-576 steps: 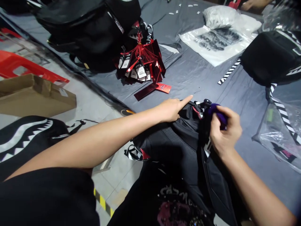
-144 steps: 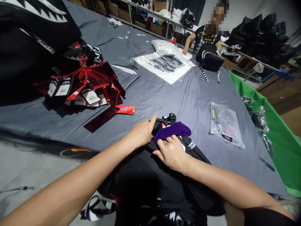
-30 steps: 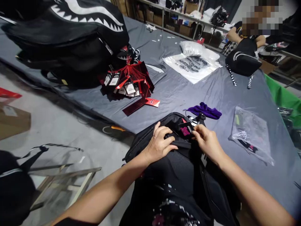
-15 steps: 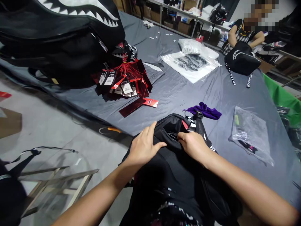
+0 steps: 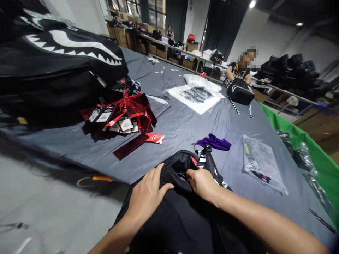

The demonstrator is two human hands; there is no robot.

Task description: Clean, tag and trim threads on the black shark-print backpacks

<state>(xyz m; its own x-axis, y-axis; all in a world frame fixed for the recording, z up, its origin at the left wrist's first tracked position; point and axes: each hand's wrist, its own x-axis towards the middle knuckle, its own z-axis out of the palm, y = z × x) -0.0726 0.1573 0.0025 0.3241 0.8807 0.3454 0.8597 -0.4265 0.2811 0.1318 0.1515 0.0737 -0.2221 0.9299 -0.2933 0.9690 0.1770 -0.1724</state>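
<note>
A black backpack [image 5: 169, 218] lies at the near edge of the table, its top unzipped and gaping. My left hand [image 5: 147, 192] rests flat on the left side of the opening, fingers stretched out and thumb apart. With curled fingers, my right hand [image 5: 202, 183] grips the edge of the opening on the right; its fingertips are partly hidden in the fabric. Beyond the bag's straps lies a purple cloth [image 5: 215, 142]. Left of it is a bunch of red tags [image 5: 127, 116] with red strings, and one long tag [image 5: 131, 147] sits nearer.
Large black backpacks with a shark-mouth print [image 5: 76, 53] are piled at the left. A clear plastic bag [image 5: 261, 162] lies right, near a green sheet [image 5: 299, 141]. White plastic packaging [image 5: 198, 97] is farther back. A co-worker [image 5: 238, 72] handles another black bag [image 5: 239, 92] across the table.
The camera view has tilted up, showing more of the room behind. Both hands stay at the bag's opening in nearly the same pose.
</note>
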